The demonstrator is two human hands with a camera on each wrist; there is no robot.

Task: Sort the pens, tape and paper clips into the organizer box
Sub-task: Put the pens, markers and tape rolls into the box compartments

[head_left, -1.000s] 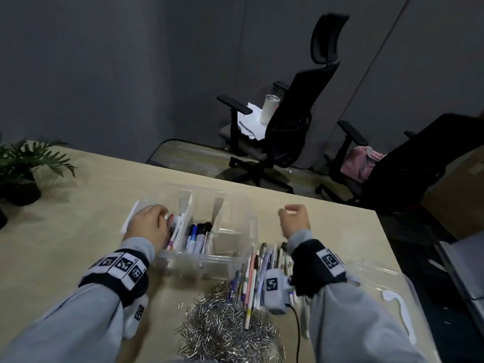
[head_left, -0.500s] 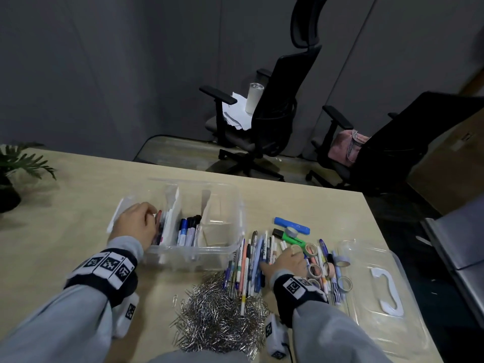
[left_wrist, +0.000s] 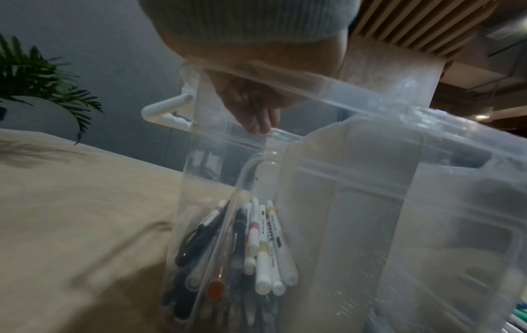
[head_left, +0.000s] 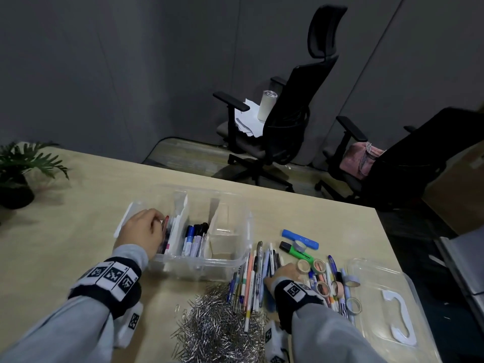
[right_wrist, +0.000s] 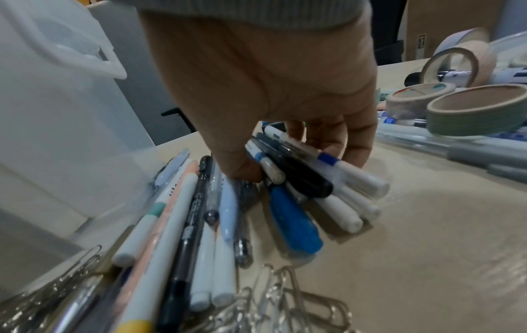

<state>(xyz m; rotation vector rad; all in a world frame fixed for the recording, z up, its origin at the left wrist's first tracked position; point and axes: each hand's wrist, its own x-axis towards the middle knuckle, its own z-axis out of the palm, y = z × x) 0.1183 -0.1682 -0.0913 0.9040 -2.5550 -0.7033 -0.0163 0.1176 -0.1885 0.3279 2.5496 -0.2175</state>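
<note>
The clear organizer box [head_left: 199, 263] stands on the desk. Its left compartment holds pens [left_wrist: 256, 247] and its middle one holds markers [head_left: 193, 239]. My left hand [head_left: 141, 231] grips the box's left end, its fingers [left_wrist: 256, 117] hooked over the rim into the left compartment. Right of the box lies a row of loose pens [head_left: 251, 279]. My right hand [head_left: 284, 273] is down on them, thumb and fingers closed around a bundle of several pens [right_wrist: 299, 187]. Tape rolls [head_left: 318, 265] lie further right. A heap of paper clips [head_left: 222, 328] sits in front.
The clear box lid [head_left: 387, 305] with a white handle lies at the desk's right edge. A blue highlighter [head_left: 300, 238] and a green one [head_left: 296, 252] lie behind the tapes. A potted plant [head_left: 18, 176] stands far left. Two office chairs stand beyond the desk.
My right hand dropped from beside the box down onto the loose pens and closed around a bundle. My left hand stayed on the box's left end.
</note>
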